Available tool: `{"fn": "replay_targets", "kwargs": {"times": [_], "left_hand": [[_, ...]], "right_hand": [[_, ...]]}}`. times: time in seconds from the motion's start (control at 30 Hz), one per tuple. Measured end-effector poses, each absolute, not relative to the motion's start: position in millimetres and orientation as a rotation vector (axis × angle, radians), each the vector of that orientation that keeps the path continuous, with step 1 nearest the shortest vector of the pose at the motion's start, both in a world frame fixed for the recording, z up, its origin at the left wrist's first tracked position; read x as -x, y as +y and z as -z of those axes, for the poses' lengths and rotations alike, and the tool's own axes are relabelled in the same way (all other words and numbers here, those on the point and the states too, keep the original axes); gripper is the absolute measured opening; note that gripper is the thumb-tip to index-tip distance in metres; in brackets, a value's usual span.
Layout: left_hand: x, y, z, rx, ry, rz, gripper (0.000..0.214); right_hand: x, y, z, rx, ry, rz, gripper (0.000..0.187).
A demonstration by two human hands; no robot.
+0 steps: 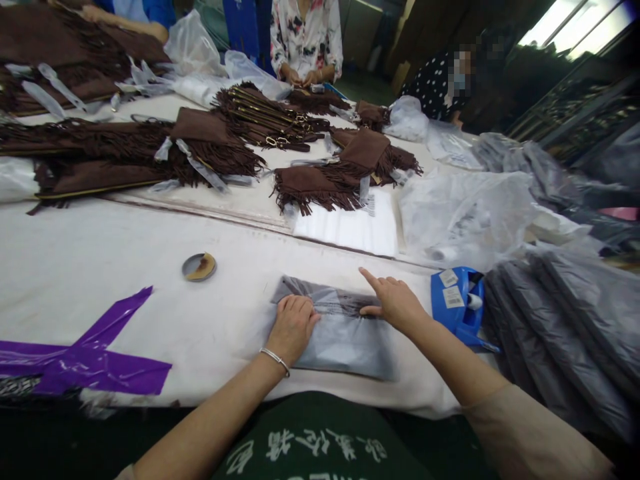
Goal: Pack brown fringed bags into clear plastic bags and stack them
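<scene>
A flat grey translucent plastic bag (345,343) lies on the cloth-covered table in front of me. Something dark shows through along its far side, but I cannot make out what. My left hand (294,325) is on the bag's left part, its fingers bent and close together on the plastic. At the right end of the bag is my right hand (399,301), its index finger stretched forward and the thumb apart, near or touching the plastic. Nothing is held in that hand.
A blue tape dispenser (455,303) with labels stands right of my hand, beside stacked grey bags (560,320). Left lie a small round dish (199,267) and purple tape (95,350). Brown fringed bags (313,187) and white sheets (350,223) lie farther back. Several people work beyond.
</scene>
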State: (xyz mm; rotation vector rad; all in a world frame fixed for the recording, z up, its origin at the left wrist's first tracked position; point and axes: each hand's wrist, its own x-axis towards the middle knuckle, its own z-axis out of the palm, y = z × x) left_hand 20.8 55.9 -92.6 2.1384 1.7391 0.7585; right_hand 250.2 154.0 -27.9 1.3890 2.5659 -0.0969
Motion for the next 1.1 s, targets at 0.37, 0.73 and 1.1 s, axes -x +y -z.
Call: {"fn": "replay_targets", "kwargs": {"times": [0.37, 0.73, 1.1], "left_hand": [[14.4, 45.3, 84.0, -2.179, 1.817, -0.767, 0.016], [45.9, 36.3, 91.0, -1.908, 2.004, -0.780, 0.015], [40.0, 32.9, 92.7, -1.969, 2.057, -0.693, 0.014]], "right_hand": [[-258.1, 139.4, 28.3, -1.661, 2.852, 0.994, 0.019], [-125.1, 151.7, 24.4, -0.848, 2.609, 1.082, 0.041], [-89.0, 159.8, 49.4, -0.996, 2.518, 0.305, 0.043]]}}
